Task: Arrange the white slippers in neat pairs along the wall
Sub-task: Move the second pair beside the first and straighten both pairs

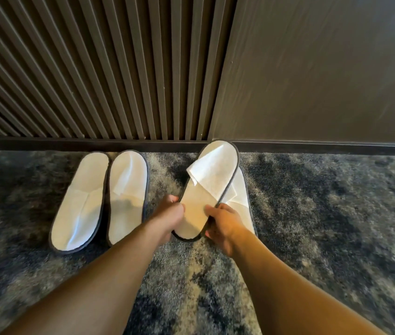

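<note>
Both hands, left hand [170, 215] and right hand [223, 222], pinch the heel of one slipper [207, 187], fingers curled shut around it, right of the pair [99, 199] by the wall [312, 68]. It overlaps its mate [241, 197]; I risk landing it crooked on top.

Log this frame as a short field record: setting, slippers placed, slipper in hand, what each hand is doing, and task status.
setting: mottled blue-grey carpet, dark slatted wall panel
placed pair: two flat white dark-edged slippers side by side, toes toward the wall
held slipper: third white slipper, gripped at the heel, lying partly over a fourth slipper
left hand: grips the heel's left edge
right hand: grips the heel's right edge
status: second pair not yet set side by side
</note>
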